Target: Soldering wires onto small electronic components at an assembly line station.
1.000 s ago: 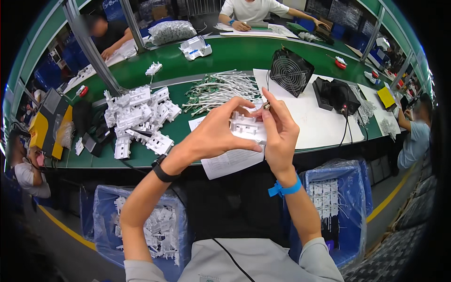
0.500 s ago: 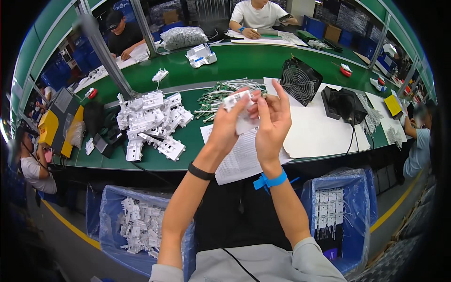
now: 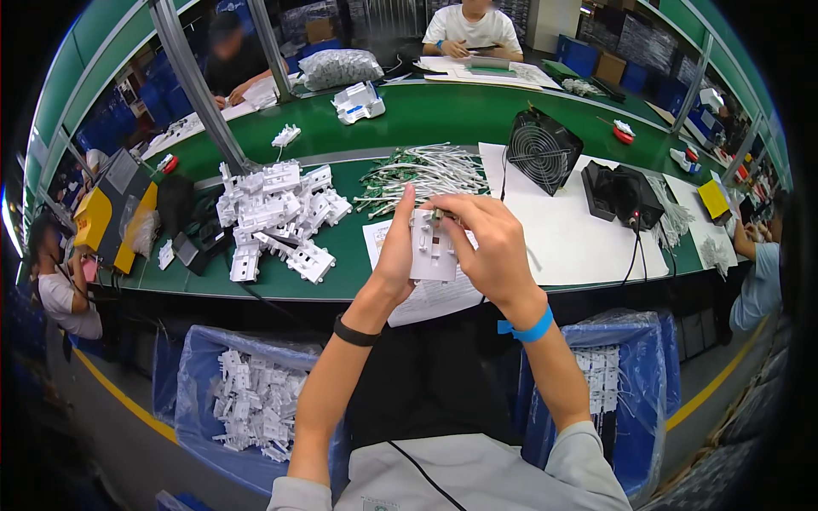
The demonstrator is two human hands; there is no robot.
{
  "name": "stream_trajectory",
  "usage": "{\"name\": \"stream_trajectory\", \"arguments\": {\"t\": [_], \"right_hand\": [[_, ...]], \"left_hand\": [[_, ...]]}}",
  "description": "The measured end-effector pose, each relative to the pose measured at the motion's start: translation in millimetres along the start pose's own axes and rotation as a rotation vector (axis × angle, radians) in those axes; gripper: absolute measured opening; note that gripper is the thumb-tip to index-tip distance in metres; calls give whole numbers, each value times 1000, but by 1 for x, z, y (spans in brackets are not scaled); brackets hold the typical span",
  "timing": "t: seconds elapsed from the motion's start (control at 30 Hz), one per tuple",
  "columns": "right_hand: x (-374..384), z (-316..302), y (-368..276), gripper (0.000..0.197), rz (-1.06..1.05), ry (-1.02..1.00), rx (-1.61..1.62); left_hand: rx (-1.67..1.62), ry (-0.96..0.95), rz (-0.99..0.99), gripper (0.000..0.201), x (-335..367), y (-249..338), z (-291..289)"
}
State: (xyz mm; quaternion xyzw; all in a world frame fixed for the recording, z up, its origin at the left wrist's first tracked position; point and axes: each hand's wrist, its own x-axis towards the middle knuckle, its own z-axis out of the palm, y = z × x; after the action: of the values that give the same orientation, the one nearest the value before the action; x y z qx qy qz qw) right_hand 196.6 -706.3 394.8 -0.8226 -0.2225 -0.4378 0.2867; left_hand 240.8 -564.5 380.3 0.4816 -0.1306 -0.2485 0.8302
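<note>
My left hand (image 3: pixel 395 255) is closed along the left side of a white plastic housing (image 3: pixel 434 266), its thumb pointing up. The housing's recessed face, with small openings, is turned towards me. My right hand (image 3: pixel 492 245) bends over the upper end of the housing, with thumb and index finger pinching a small greenish circuit board (image 3: pixel 438 215) against it. The fingers partly hide that board. Beyond my hands lies a heap of green circuit boards with white wires (image 3: pixel 422 170). To the left is a pile of white plastic housings (image 3: pixel 277 213).
A printed sheet (image 3: pixel 434 304) lies beneath my hands. Right of them are white paper (image 3: pixel 545 247), a black fan (image 3: pixel 545 149) and a black box-shaped device (image 3: pixel 622 194). Blue lined bins (image 3: pixel 192 383) with white parts stand below the bench on both sides. Co-workers sit around.
Both hands have come slightly nearer to me. The housing is now turned with its recessed face up, and my right hand has rolled over its upper end with the board.
</note>
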Motion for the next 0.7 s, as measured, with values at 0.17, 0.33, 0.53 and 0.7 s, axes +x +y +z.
{"name": "stream_trajectory", "arguments": {"t": [0.17, 0.33, 0.53, 0.7], "right_hand": [[-9, -4, 4, 16, 42, -34, 5], [-18, 0, 8, 18, 55, -90, -111], [-21, -4, 18, 13, 611, -290, 497], [-18, -13, 38, 23, 707, -567, 561]], "left_hand": [[49, -3, -3, 72, 6, -12, -3], [148, -43, 50, 74, 15, -24, -8], [273, -98, -8, 82, 19, -25, -29], [578, -118, -6, 78, 12, -30, -28]]}}
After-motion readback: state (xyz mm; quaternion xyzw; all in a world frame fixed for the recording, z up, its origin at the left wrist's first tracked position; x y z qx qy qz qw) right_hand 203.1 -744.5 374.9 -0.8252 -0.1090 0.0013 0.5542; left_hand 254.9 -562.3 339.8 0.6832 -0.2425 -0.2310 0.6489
